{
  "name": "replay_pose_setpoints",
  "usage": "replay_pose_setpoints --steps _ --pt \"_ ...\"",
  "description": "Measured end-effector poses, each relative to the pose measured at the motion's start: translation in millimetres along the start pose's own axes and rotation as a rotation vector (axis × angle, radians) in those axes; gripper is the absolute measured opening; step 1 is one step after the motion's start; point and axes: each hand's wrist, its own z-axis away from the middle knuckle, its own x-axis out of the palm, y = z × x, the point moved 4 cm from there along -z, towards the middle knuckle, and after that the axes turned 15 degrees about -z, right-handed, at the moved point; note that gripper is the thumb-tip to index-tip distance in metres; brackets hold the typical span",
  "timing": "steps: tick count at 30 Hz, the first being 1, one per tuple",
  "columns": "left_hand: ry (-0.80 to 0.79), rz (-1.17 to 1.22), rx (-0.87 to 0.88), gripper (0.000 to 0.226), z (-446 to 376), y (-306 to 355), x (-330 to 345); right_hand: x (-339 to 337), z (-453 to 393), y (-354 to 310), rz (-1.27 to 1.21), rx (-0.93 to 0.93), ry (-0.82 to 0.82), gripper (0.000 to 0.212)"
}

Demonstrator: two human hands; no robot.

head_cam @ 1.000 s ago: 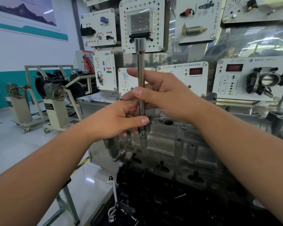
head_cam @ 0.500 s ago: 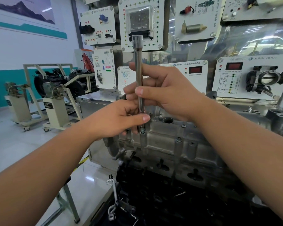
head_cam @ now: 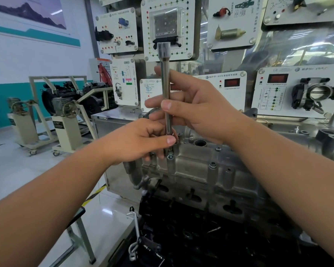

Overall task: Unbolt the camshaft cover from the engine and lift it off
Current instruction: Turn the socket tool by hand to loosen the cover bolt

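My right hand (head_cam: 197, 110) and left hand (head_cam: 141, 141) both pinch one upright extension bar (head_cam: 165, 78) over one cover (head_cam: 201, 166) bolt (head_cam: 170, 156).

Little changed: grip on the socket extension bar (head_cam: 166, 87) walked round, view nudged.

Right hand (head_cam: 197, 110) rolled slightly about the upright bar, thumb tip now lower on the shaft and index finger stretched further toward 9 o'clock behind it. Left hand (head_cam: 141, 141) barely shifted at the bar's foot on the camshaft cover (head_cam: 210, 170). Bar top drifted a touch toward 9 o'clock in frame.
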Motion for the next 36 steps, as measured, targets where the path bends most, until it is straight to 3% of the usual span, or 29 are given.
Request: replay_pose_setpoints --steps 5,9,12,18,20,25,31,36 --pt "0.066 -0.032 -0.006 0.023 -1.6 1.5 3.6 -0.8 0.4 -4.1 0.181 -0.101 0.144 0.044" --pt "0.020 -0.001 -0.022 0.041 -0.6 0.6 0.3 -2.8 0.3 -2.6 0.096 -0.044 0.108 0.039" --pt "-0.010 0.031 -0.006 0.025 1.7 1.8 -1.7 0.6 0.5 -0.3 0.070 -0.009 0.050 0.036" --pt "0.064 -0.031 0.012 0.046 -2.5 1.2 1.9 3.2 0.2 -1.5 0.184 -0.055 0.101 0.034" --pt "0.068 -0.030 0.015 0.041 -3.1 1.3 3.3 1.8 0.5 -3.3 0.256 -0.084 0.115 0.033" --pt "0.020 0.001 -0.020 0.042 -1.9 -0.6 2.7 2.5 0.9 -2.3 0.155 -0.009 0.068 0.040" --pt "0.000 0.030 -0.010 0.031 0.6 2.2 0.6 6.4 2.0 -3.8 0.311 -0.066 0.086 0.033" --pt "0.062 -0.009 -0.016 0.043 -2.4 -1.2 2.3 1.0 1.3 -5.6 0.420 -0.128 0.124 0.040"
